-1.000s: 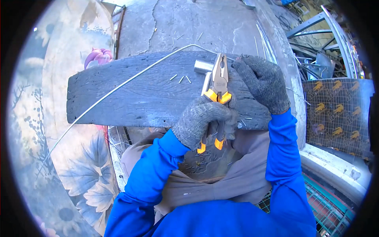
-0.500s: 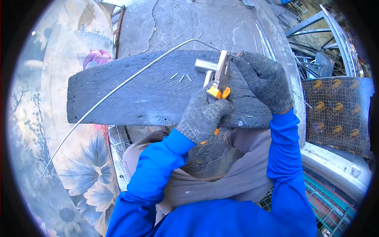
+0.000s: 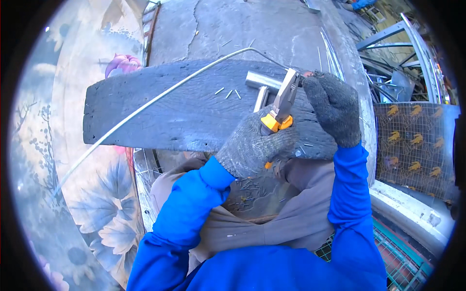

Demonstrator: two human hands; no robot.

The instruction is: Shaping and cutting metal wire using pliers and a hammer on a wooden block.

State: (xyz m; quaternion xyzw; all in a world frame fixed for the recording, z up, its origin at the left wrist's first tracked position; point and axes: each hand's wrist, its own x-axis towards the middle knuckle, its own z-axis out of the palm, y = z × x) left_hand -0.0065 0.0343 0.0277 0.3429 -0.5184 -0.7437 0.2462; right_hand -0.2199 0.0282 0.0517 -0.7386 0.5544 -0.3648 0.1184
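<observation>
My left hand [image 3: 255, 145], in a grey knit glove, is closed round the yellow-and-black handles of a pair of pliers [image 3: 287, 97]. The jaws point up and lean right, at the bent end of a long thin metal rod [image 3: 160, 95]. My gloved right hand [image 3: 335, 104] is closed in a pinch beside the jaws, at the rod's right end; the fingertips partly hide that end. From there the rod arches over a dark wooden board [image 3: 160, 123] and runs down to the lower left. Behind the pliers, a metal hammer [image 3: 263, 80] lies on the board.
Short cut metal pieces [image 3: 228, 94] lie on the board, with several more on the floor between my legs. A floral sheet [image 3: 109, 194] spreads at the left. Thin rods [image 3: 332, 60], a metal frame [image 3: 388, 31] and a patterned panel [image 3: 412, 145] stand to the right.
Both hands have shifted slightly right with the pliers and the rod's end. The pliers lean further right, and the rod has moved along with them.
</observation>
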